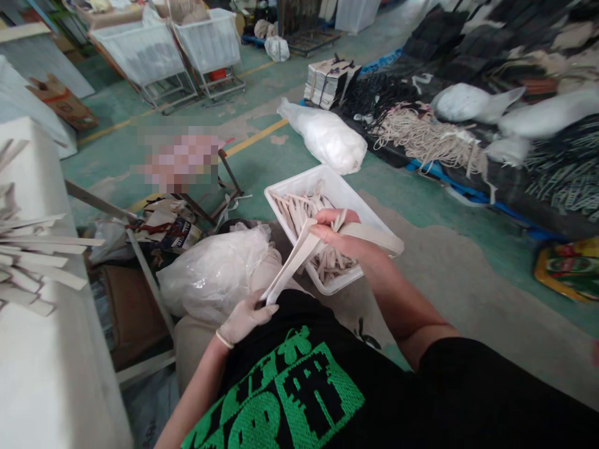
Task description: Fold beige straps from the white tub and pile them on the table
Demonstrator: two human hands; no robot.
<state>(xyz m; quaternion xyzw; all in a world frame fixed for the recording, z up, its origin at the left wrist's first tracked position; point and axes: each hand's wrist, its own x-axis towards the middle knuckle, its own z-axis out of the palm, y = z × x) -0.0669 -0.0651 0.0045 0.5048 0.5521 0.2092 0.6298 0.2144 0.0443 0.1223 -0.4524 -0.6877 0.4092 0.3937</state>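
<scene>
A pale beige fabric strap [294, 260] stretches between my two hands in front of my body. My left hand [246, 319], in a thin whitish glove, is closed on its lower end near my waist. My right hand [337, 231], bare, pinches the strap higher up, and a loop of it hangs out to the right past the wrist. Under my right hand stands a white plastic bin [369, 209] holding many similar beige strips [299, 209]. My forearm and the strap hide part of the bin's contents.
On the left, a white table [60, 368] carries a pile of beige strips [32, 249]. A clear plastic bag [215, 268] lies beside my left arm. A stuffed white sack [327, 137] rests on the green floor beyond the bin. Bundled cords [425, 140] lie on the right.
</scene>
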